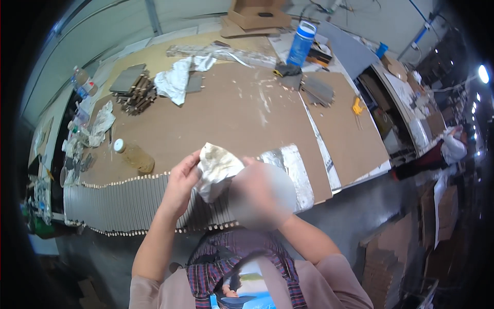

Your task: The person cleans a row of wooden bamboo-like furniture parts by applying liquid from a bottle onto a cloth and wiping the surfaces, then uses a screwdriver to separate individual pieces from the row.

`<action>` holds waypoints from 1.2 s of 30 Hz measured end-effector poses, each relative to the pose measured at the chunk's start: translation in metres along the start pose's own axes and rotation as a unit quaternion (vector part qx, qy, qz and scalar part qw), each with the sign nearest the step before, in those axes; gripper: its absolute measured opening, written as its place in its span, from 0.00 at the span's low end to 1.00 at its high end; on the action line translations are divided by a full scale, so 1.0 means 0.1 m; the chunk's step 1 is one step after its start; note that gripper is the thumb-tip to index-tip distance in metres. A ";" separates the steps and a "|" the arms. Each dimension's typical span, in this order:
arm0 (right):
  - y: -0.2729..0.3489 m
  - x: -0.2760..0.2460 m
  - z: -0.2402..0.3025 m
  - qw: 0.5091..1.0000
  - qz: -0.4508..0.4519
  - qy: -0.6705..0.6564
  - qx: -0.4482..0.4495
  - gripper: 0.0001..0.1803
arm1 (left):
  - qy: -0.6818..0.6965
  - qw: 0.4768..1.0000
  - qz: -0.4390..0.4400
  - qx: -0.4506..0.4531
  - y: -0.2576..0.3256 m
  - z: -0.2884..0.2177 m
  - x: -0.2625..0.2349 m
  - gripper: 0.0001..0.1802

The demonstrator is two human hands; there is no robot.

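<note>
A crumpled off-white cloth [218, 167] is held up in front of me, over the near edge of the table. My left hand [182, 180] is closed on its left side, thumb and fingers pinching the fabric. My right hand [254, 188] is at the cloth's right side; a round blurred patch covers most of it, so its grip does not show. Below both hands runs a long row of narrow grey slats [123, 203] with pale wooden ends, packed side by side along the front edge. A silvery wrapped slab [298, 172] lies just right of my right hand.
On the brown tabletop [216, 113], a bottle of yellowish liquid [136, 156] lies behind the slats. Farther back are stacked grey pieces [133, 88], a white rag [174, 81] and a blue bottle [302, 44]. A yellow-handled tool [357, 106] lies right. Flattened cardboard [388, 252] stands low right.
</note>
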State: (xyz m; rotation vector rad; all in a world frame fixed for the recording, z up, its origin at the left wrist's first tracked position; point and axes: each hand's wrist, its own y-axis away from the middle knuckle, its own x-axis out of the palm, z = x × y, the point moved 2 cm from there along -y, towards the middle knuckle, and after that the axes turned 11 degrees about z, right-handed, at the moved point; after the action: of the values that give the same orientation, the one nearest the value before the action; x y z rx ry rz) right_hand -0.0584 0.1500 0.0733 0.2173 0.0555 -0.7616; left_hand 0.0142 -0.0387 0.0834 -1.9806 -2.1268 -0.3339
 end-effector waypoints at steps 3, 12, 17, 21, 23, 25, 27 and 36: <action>-0.11 0.00 0.12 0.978 -0.061 0.151 -0.131 0.22 | -0.270 0.960 0.081 0.002 0.24 -0.08 -0.11 0.27; -0.44 -0.13 0.64 0.975 -0.010 -0.006 -0.222 0.22 | -0.281 0.953 -0.043 0.110 0.31 -0.15 -0.27 0.11; -0.40 0.26 1.01 0.974 0.049 -0.217 -0.048 0.21 | -0.265 0.963 0.006 0.050 0.24 -0.11 -0.23 0.11; -0.51 0.40 0.90 0.953 0.103 -0.249 -0.142 0.29 | -0.078 0.994 -0.029 0.066 0.27 -0.07 -0.26 0.12; -0.50 0.41 0.78 0.964 0.109 -0.189 -0.153 0.30 | -0.108 0.989 -0.010 0.098 0.27 -0.18 -0.12 0.13; -0.52 0.34 0.74 0.974 0.102 -0.154 -0.128 0.23 | -0.114 0.987 0.003 0.110 0.25 -0.14 -0.11 0.16; -0.50 0.31 0.75 0.972 0.105 -0.158 -0.135 0.19 | -0.032 0.995 -0.026 0.086 0.22 -0.10 -0.09 0.14; -0.60 0.33 0.62 0.987 0.028 -0.121 -0.098 0.10 | 0.053 0.981 -0.172 0.072 0.59 -0.06 -0.50 0.06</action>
State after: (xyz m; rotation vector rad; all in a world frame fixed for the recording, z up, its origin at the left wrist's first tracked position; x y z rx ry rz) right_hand -0.0778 0.0721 0.1193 -0.0620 -0.1054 -0.7173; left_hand 0.0764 -0.0838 0.0748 -1.4811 -2.3459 -0.3231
